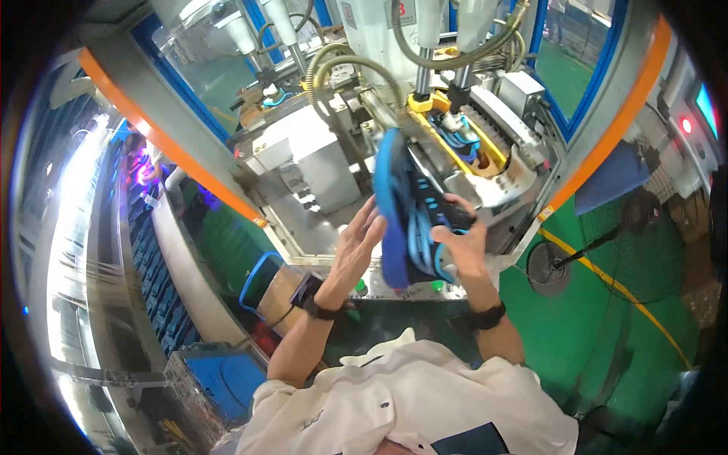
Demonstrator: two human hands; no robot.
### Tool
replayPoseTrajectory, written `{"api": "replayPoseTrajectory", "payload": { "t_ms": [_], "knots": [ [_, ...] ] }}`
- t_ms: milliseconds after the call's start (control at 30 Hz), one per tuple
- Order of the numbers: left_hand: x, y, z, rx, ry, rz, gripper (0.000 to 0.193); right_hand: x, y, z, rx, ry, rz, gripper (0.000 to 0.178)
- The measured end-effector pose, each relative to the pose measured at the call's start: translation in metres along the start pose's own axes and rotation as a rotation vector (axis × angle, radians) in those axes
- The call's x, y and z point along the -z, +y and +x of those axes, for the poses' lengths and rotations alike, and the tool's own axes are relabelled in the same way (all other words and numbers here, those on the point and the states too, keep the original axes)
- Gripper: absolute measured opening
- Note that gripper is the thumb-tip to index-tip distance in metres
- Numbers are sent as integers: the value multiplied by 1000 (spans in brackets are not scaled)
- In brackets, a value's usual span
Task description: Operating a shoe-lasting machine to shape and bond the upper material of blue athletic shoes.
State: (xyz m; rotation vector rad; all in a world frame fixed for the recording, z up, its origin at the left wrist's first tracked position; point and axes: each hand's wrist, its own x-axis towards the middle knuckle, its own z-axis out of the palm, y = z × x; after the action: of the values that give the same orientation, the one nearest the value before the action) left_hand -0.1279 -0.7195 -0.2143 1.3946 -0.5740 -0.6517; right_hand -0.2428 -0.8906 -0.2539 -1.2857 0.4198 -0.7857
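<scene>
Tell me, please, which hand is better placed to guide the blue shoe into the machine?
Probably the right. The right hand already has its grip around the blue shoe, fingers across the dark lacing, close to the machine's yellow fixture. The left hand is open, only touching the sole side with its fingertips.

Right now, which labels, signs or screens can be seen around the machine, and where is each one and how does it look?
Small sign: top of the machine, above the hoses; white rectangle with red marking.
Second label: just left of it; pale rectangle with a red edge.
Screen: far right, on the grey panel; narrow, glowing cyan.
Red light: beside the screen; small round glow.
No packages are visible.
</scene>
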Motion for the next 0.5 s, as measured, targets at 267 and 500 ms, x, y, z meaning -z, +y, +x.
{"api": "replayPoseTrajectory", "payload": {
  "t_ms": [267, 500],
  "knots": [
    [-58, -135, 262, 34, 295, 484, 67, 129, 0, 59, 128, 421, -129, 59],
    [-40, -180, 332, -2, 541, 829, 41, 122, -25, 43, 96, 604, -418, 58]
  ]
}}
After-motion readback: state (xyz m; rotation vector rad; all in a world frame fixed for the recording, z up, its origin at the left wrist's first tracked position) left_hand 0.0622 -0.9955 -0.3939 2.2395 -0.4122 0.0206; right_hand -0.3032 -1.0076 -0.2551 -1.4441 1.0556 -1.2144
